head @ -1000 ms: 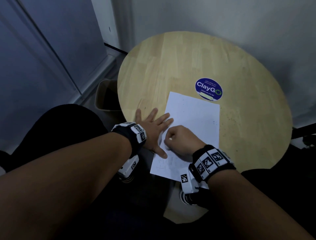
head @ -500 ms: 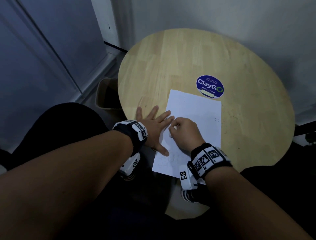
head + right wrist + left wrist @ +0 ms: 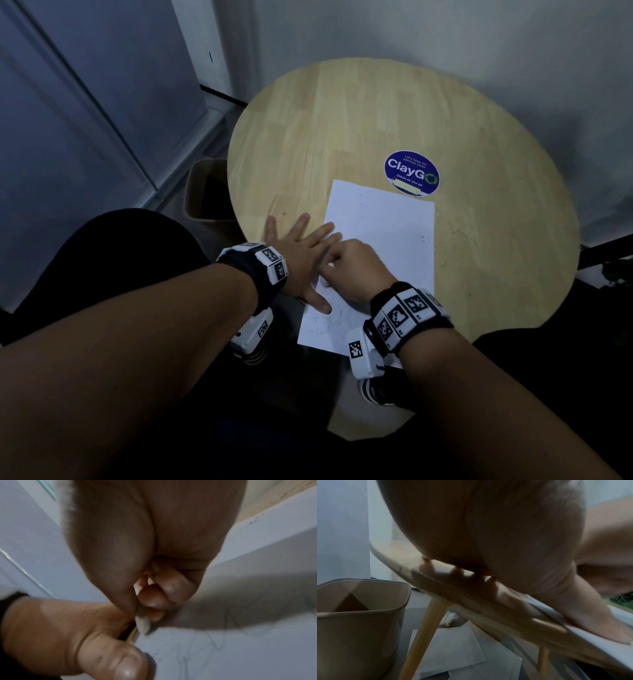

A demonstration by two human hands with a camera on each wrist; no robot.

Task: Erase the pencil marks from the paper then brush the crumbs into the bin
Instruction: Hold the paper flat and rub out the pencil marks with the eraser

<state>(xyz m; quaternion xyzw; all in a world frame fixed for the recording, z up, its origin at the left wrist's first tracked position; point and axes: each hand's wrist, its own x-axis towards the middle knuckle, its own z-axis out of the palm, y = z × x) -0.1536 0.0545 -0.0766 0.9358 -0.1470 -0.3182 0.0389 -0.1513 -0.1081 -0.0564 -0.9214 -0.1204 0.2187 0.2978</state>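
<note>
left hand (image 3: 301, 250) flat on paper (image 3: 383, 233) | right hand (image 3: 352, 267) pinches half-hidden eraser (image 3: 143, 624)

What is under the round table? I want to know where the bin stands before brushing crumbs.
The beige bin stands on the floor beside a wooden table leg, partly beneath the table edge. Loose paper sheets and a crumpled tissue lie underneath. The tabletop hides the rest.
</note>
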